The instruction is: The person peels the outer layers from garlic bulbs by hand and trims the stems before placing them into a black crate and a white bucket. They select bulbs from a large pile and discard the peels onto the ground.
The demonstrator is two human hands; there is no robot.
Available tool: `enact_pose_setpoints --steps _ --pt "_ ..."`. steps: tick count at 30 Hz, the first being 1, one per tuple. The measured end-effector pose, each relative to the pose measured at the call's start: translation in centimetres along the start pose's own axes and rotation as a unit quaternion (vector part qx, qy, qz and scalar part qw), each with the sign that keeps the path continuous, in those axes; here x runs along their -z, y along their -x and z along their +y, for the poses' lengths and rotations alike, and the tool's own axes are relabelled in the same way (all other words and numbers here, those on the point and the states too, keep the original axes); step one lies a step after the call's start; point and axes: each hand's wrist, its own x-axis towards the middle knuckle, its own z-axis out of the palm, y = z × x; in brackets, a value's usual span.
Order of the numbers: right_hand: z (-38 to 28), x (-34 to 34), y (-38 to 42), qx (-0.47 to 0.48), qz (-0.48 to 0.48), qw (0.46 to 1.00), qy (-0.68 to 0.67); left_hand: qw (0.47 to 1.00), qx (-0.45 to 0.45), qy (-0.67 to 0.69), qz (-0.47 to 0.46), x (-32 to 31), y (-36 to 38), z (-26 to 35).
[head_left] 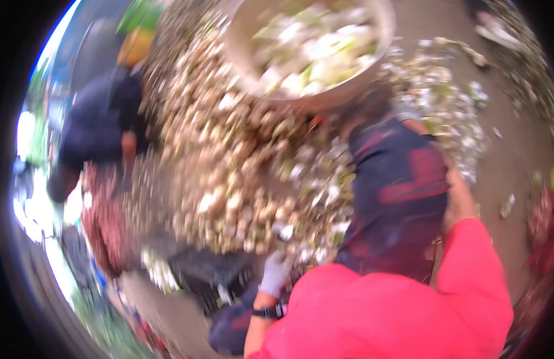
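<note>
My left hand (276, 272), in a pale glove with a dark watch at the wrist, is beside my thigh near the edge of a heap of pale brown, onion-like bulbs (235, 203). Its fingers are smeared by motion, so I cannot make out whether it holds anything. My right hand (407, 112), gloved too, is mostly hidden beyond my right knee, close to scattered white and green pieces (456, 113). A wide pale basin (241, 66) of whitish and green pieces stands at the top, just past my knee.
Black crates (211, 266) stand left of my left hand. At the left a person in dark clothes (100, 116) bends over the heap, near a reddish mesh sack (106, 230). Another red sack (543, 227) is at the far right, beside brown ground (510, 143).
</note>
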Motion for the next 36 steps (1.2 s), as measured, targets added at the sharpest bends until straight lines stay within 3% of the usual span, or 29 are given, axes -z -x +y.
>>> enact_pose_setpoints --steps 1,2,4,7,8,10,13,14,15,17,20,21,22,23,24,26,27,29,31,33,34,35,36 --pt "0.4 -1.6 -0.5 0.009 -0.004 1.0 0.025 0.998 -0.009 0.055 0.015 0.7 1.4 -0.5" --pt "1.3 -1.9 -0.2 0.02 0.007 1.0 0.023 0.988 0.047 0.138 0.056 1.4 2.3 -0.4" --pt "3.8 -1.2 0.9 0.045 0.039 0.998 -0.005 0.972 0.059 0.186 0.128 2.9 3.0 -1.8" --pt "9.1 4.9 3.2 0.098 0.112 0.978 -0.148 0.935 0.177 0.239 0.195 3.4 2.0 -5.0" --pt "10.4 7.5 4.3 0.123 0.127 0.961 -0.212 0.925 0.137 0.286 0.208 3.2 1.5 -4.4" --pt "11.9 13.7 6.3 0.179 0.144 0.911 -0.341 0.957 0.081 0.219 0.172 2.4 -0.2 -5.1" --pt "0.8 24.1 14.7 0.134 0.135 0.818 -0.542 0.981 -0.017 0.076 0.178 -0.3 -4.0 -4.1" --pt "-1.4 26.2 14.9 0.169 0.137 0.851 -0.478 0.986 -0.047 -0.06 0.151 0.5 -4.5 -1.4" --pt "-3.4 28.2 14.6 0.203 0.138 0.878 -0.411 0.965 -0.167 -0.128 0.157 0.3 -6.0 -1.4" --pt "-7.3 31.1 13.7 0.262 0.136 0.919 -0.262 0.917 -0.212 -0.319 0.11 0.0 -9.3 -0.5" --pt "-11.2 29.9 13.7 0.376 0.306 0.874 -0.017 0.903 -0.199 -0.372 0.081 -1.7 -14.8 -2.2" --pt "-13.2 28.7 16.4 0.387 0.293 0.874 -0.039 0.911 -0.181 -0.362 0.083 -1.7 -15.9 -1.7" --pt "-15.2 27.5 19.1 0.397 0.28 0.872 -0.06 0.944 -0.106 -0.306 0.068 -1.4 -16.2 0.3" --pt "-16.7 24.9 22.2 0.39 0.253 0.875 -0.138 0.966 -0.036 -0.25 0.05 -0.9 -16.3 2.3" --pt "-16.9 22.9 24.2 0.35 0.228 0.907 -0.052 0.969 -0.038 -0.245 -0.027 -1.8 -18.1 1.9" --pt "-21.2 19.5 29.7 0.399 0.061 0.913 -0.053 0.949 -0.026 -0.311 -0.037 -4.6 -20.5 0.4" --pt "-21.2 15.9 29.8 0.409 0.028 0.906 -0.104 0.95 0.015 -0.306 -0.053 -5.7 -22.2 -0.6" --pt "-21.9 10.1 31.1 0.388 -0.026 0.915 -0.11 0.912 -0.022 -0.397 -0.1 -6.5 -22.5 -2.2" --pt "-21.6 6.0 31.9 0.398 -0.013 0.907 -0.136 0.949 -0.006 -0.307 -0.068 -3.9 -18.8 0.2" --pt "-21.8 3.9 31.4 0.246 -0.099 0.892 -0.365 0.991 -0.044 -0.116 0.045 -1.2 -14.5 2.1" --pt "-22.3 3.0 30.2 0.1 -0.173 0.828 -0.524 0.987 -0.124 0.033 0.101 -1.1 -14.0 1.4" --pt "-22.5 2.6 29.1 0.012 -0.224 0.761 -0.608 0.942 -0.204 0.24 0.113 -1.2 -13.2 0.5" --pt "-23.6 3.3 28.7 -0.007 -0.25 0.74 -0.624 0.882 -0.187 0.428 0.062 1.7 -9.4 2.9"
